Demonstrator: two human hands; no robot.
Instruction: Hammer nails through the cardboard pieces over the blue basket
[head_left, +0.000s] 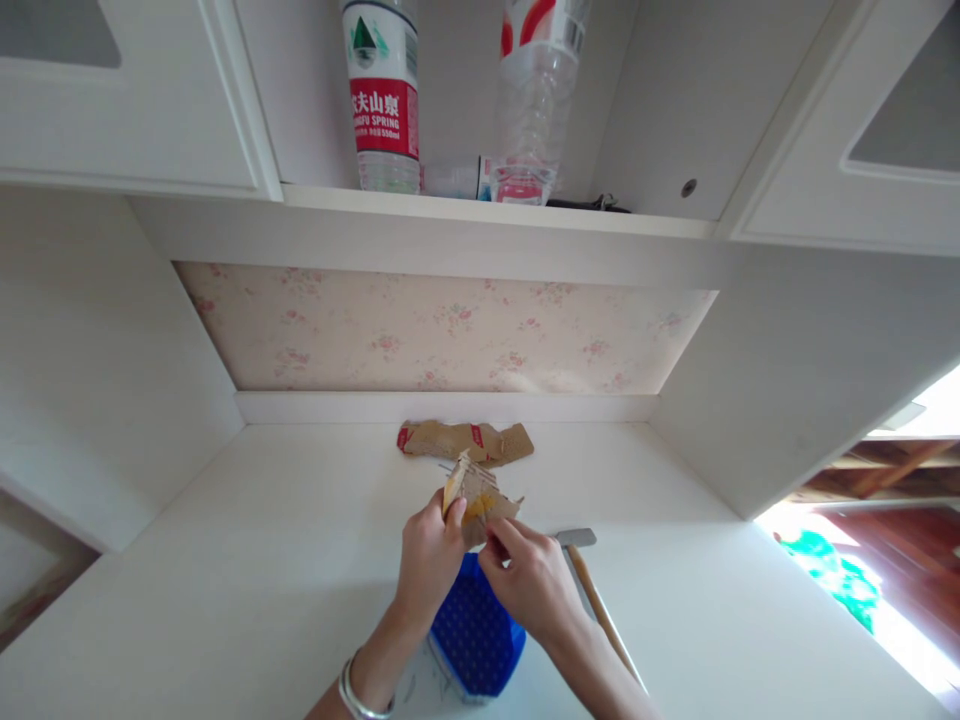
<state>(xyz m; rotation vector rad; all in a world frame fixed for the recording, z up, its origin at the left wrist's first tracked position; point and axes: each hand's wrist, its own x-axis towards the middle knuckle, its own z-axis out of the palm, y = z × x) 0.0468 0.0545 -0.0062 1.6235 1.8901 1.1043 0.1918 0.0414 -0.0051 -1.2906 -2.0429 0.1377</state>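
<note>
A torn piece of brown cardboard [480, 492] with a yellow-orange patch is held up between both hands. My left hand [433, 548] grips its left edge, thumb on the near face. At the lower right edge, my right hand [525, 570] pinches the cardboard between thumb and fingers. Directly below the hands sits a blue tray or box [480, 630] with a dotted pattern; the wrists partly cover its sides. Beyond the hands lies another flattened strip of brown cardboard [442, 438] with red marks. A wooden-handled tool [600, 605] lies by my right forearm, near a grey flat piece [577, 537].
The white desktop [300, 520] runs between two side panels. Overhead, a cabinet shelf [480, 210] holds a red-and-white labelled water bottle [386, 110] and a clear bottle [536, 110]. Cabinet doors [135, 110] stand open at both sides. Floral wallpaper [450, 330] covers the back.
</note>
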